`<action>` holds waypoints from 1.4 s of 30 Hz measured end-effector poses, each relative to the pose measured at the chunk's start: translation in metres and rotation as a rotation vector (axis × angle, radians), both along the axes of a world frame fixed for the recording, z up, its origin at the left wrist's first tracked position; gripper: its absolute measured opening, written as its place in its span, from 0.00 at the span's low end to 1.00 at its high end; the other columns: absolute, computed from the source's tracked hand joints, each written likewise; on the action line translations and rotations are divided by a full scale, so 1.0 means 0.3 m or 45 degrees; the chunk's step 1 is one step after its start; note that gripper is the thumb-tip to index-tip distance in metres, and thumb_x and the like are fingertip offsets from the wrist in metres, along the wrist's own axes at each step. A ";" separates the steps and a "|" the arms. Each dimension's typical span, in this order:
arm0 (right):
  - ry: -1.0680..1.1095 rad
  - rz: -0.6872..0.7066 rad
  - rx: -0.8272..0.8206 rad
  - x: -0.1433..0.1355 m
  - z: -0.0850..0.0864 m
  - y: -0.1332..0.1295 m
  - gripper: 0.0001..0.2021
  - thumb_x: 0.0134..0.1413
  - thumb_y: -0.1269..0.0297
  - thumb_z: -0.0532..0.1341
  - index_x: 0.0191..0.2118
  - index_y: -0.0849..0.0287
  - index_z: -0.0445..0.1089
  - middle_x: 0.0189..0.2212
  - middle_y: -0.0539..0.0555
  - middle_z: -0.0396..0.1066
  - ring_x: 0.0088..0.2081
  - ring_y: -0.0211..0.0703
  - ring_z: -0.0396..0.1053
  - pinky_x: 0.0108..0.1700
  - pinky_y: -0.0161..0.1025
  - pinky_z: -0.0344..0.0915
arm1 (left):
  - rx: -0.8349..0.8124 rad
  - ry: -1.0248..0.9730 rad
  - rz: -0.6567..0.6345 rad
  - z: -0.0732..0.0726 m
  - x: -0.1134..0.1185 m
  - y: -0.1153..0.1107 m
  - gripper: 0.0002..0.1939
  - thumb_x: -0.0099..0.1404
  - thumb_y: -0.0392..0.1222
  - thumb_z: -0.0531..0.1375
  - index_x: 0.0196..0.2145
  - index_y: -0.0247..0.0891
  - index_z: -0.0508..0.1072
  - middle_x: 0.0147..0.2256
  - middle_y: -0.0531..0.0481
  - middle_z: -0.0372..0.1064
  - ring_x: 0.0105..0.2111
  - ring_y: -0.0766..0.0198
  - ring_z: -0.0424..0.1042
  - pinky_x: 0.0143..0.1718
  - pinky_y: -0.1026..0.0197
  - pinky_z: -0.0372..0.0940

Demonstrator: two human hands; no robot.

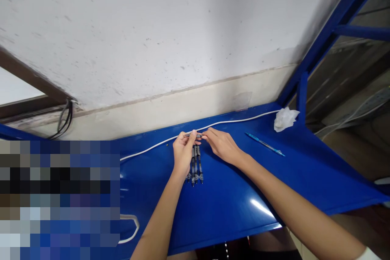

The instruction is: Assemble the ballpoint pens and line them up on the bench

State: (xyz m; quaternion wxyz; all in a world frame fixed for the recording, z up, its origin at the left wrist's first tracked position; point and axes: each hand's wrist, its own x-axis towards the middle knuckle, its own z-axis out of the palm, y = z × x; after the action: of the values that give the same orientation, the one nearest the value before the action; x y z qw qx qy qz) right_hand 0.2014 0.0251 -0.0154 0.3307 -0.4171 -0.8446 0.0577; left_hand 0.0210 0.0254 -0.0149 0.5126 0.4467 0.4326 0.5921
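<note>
Above the blue table (225, 195), my left hand (183, 150) is closed on a pen (198, 135) that lies roughly level between thumb and fingers. My right hand (222, 145) pinches the pen's right end with its fingertips. Part of the pen is covered by my fingers, so its tip cannot be made out. Just below, several dark pens with clear barrels (196, 164) lie side by side on the table. My left wrist partly hides the leftmost of them.
A light-blue pen (265, 144) rests at the right, with a crumpled white tissue (285, 119) behind it. Along the table's back runs a white cable (231, 121). A wall (152, 40) stands behind, and a blue frame (323, 36) rises at the right. The lower left is pixelated.
</note>
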 end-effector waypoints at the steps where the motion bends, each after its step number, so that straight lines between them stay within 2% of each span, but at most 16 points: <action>1: -0.007 -0.005 0.008 0.002 -0.001 0.002 0.12 0.82 0.63 0.50 0.49 0.56 0.70 0.41 0.56 0.75 0.38 0.45 0.73 0.38 0.39 0.63 | -0.006 -0.008 0.018 0.001 -0.001 0.001 0.20 0.68 0.56 0.72 0.35 0.38 0.73 0.38 0.44 0.83 0.37 0.58 0.83 0.38 0.58 0.76; 5: 0.023 -0.053 -0.013 0.014 -0.001 0.008 0.10 0.82 0.62 0.52 0.48 0.55 0.69 0.44 0.57 0.74 0.38 0.44 0.72 0.37 0.38 0.63 | -0.046 -0.092 0.125 0.015 -0.021 0.011 0.22 0.65 0.57 0.74 0.33 0.39 0.71 0.34 0.47 0.81 0.36 0.59 0.82 0.37 0.60 0.75; 10: -0.005 -0.079 -0.006 0.024 0.013 0.007 0.13 0.81 0.56 0.53 0.58 0.53 0.70 0.48 0.57 0.73 0.38 0.45 0.73 0.36 0.38 0.64 | -0.075 -0.128 0.061 0.029 -0.044 0.021 0.21 0.65 0.57 0.73 0.37 0.37 0.73 0.39 0.43 0.83 0.39 0.57 0.84 0.39 0.60 0.76; 15: -0.006 -0.136 0.037 0.030 0.015 0.013 0.13 0.81 0.58 0.52 0.55 0.52 0.73 0.47 0.57 0.73 0.36 0.43 0.71 0.37 0.39 0.65 | -0.046 -0.107 0.092 0.034 -0.043 0.018 0.22 0.68 0.59 0.71 0.42 0.37 0.73 0.42 0.39 0.84 0.42 0.53 0.86 0.40 0.58 0.76; 23: 0.011 -0.213 0.075 0.039 0.011 0.025 0.13 0.81 0.59 0.52 0.55 0.53 0.73 0.49 0.59 0.73 0.37 0.45 0.71 0.39 0.42 0.65 | -0.012 -0.169 0.194 0.043 -0.054 0.024 0.24 0.72 0.63 0.66 0.45 0.39 0.69 0.43 0.38 0.85 0.43 0.54 0.86 0.41 0.58 0.75; 35: 0.029 -0.184 0.083 0.034 0.002 0.026 0.12 0.81 0.58 0.53 0.54 0.52 0.73 0.48 0.59 0.73 0.38 0.46 0.72 0.39 0.42 0.66 | 0.011 -0.116 0.142 0.035 -0.055 0.024 0.23 0.71 0.62 0.67 0.44 0.39 0.71 0.43 0.39 0.85 0.41 0.55 0.86 0.40 0.58 0.76; 42: 0.139 -0.034 -0.007 0.024 -0.015 0.025 0.11 0.80 0.57 0.54 0.58 0.53 0.67 0.50 0.61 0.73 0.45 0.52 0.76 0.46 0.47 0.74 | -0.001 -0.061 0.028 0.022 -0.027 0.013 0.21 0.66 0.58 0.72 0.43 0.39 0.74 0.40 0.42 0.84 0.41 0.52 0.86 0.41 0.56 0.77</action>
State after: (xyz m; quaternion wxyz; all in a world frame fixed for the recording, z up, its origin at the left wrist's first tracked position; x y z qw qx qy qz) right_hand 0.2085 0.0326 -0.0198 0.3760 -0.4254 -0.8195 0.0782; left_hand 0.0128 0.0292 -0.0083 0.5166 0.4273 0.4252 0.6081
